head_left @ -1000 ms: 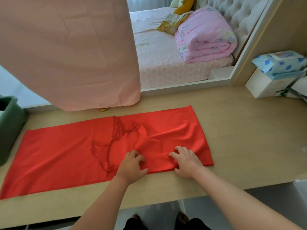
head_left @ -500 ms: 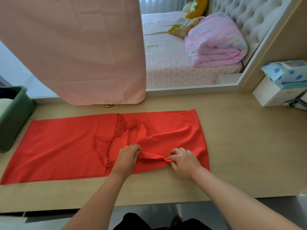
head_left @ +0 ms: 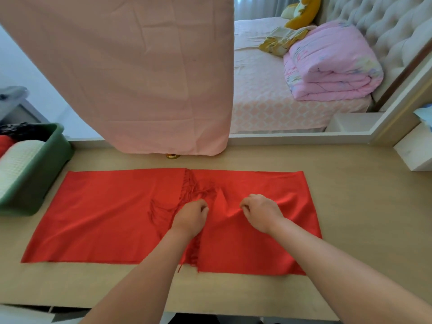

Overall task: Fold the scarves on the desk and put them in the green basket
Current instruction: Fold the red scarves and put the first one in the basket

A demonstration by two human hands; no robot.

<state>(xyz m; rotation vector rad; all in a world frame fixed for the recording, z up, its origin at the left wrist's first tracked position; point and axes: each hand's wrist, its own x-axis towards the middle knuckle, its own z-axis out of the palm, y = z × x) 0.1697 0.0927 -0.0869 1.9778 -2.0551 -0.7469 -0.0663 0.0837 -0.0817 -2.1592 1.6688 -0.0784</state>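
Mid-fold: left hand (head_left: 190, 215) and right hand (head_left: 260, 210) pinch the red scarf (head_left: 105, 218); its rumpled layer probably needs flattening before folding toward nine o'clock.

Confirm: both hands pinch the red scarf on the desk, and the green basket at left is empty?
Not empty: the head view shows the green basket holding a cream cloth and dark fabric. The left hand and right hand do pinch the red scarf.

One scarf (head_left: 105, 218), one basket (head_left: 46, 164), two hands (head_left: 190, 217) (head_left: 261, 212).
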